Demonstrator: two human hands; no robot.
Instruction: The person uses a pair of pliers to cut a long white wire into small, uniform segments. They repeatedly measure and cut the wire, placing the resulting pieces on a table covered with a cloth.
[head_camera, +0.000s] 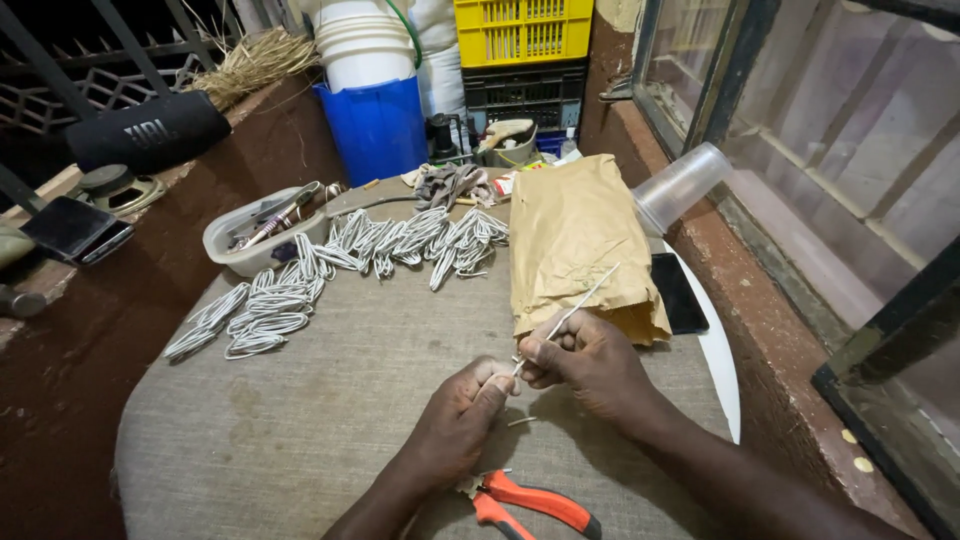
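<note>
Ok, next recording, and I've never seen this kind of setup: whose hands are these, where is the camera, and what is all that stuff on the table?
There is no machine here. The single picture comes from a camera worn on a person's head, looking down at their own two bare hands.

The left hand and the right hand meet over a round table covered in grey-brown cloth. Together they pinch a thin, straight length of silvery wire that slants up to the right.

On the cloth lie rows of bent silvery wire loops, a crumpled brown paper bag, a flat black phone-like slab, a white plastic tub of tools and a clear plastic cup on its side. Orange-handled pliers lie near the left wrist.
</note>
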